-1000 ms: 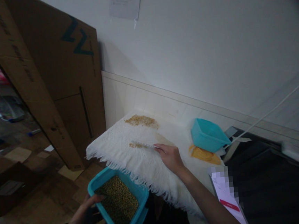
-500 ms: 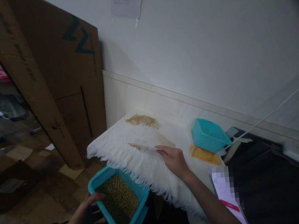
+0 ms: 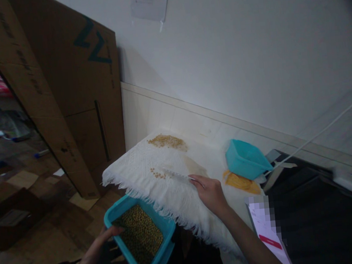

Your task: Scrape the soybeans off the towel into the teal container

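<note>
My left hand [image 3: 102, 251] grips the rim of a turquoise plastic tub [image 3: 168, 227], thumb over the near left edge. Yellowish soybeans [image 3: 146, 229] fill its bottom, partly in shadow. The tub is held just below the fringed edge of a white cloth [image 3: 130, 169]. My right hand [image 3: 210, 190] is closed around one end of a thin, translucent, ruler-like strip [image 3: 178, 175], which reaches left over the cloth. A few loose beans [image 3: 158, 173] lie by the strip's far end. Farther back is a larger patch of beans [image 3: 167, 142].
A second turquoise tub [image 3: 247, 158] stands at the right beside an orange-yellow item [image 3: 241, 182]. A phone-like screen [image 3: 268, 233] lies nearer, by black material [image 3: 318, 214]. A tall cardboard box [image 3: 76, 87] rises at left. The white wall [image 3: 233, 49] is behind.
My right hand has drawn the strip slightly right and toward me. The small group of beans at its far end now shows as separate beans, apart from the strip. The left hand and tub stay put.
</note>
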Demonstrator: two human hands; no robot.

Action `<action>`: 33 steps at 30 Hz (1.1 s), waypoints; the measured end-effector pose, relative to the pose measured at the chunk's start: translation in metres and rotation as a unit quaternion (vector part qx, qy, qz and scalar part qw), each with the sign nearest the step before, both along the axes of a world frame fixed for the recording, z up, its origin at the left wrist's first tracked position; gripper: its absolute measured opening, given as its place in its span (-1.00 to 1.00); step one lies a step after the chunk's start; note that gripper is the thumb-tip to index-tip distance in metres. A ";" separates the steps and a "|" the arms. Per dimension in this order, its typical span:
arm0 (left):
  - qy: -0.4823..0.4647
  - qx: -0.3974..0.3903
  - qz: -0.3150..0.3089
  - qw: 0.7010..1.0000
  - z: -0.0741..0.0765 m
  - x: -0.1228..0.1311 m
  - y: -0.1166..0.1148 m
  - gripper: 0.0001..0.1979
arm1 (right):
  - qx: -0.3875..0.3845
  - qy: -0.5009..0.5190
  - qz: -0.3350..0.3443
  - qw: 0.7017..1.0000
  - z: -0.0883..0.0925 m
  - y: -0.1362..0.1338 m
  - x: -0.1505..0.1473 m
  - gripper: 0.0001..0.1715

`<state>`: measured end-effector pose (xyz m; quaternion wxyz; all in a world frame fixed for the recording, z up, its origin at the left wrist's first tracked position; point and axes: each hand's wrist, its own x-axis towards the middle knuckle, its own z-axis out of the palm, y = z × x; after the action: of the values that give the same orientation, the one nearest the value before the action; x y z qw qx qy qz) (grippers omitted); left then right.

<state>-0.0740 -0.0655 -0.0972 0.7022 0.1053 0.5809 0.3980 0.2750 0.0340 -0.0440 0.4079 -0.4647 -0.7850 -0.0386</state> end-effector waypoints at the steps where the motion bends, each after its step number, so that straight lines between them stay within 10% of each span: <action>1: -0.001 0.001 0.003 1.000 -0.001 0.000 0.000 -0.53 | -0.001 0.003 0.001 1.000 0.000 -0.001 0.000 -0.69; 33: 0.003 0.001 0.014 1.000 0.011 0.007 -0.001 -0.60 | -0.014 0.042 -0.010 0.999 0.010 -0.035 0.003 -0.70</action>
<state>-0.0671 -0.0666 -0.0861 0.6944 0.0991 0.5845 0.4079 0.2785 -0.0012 -0.0340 0.4331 -0.4797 -0.7630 -0.0121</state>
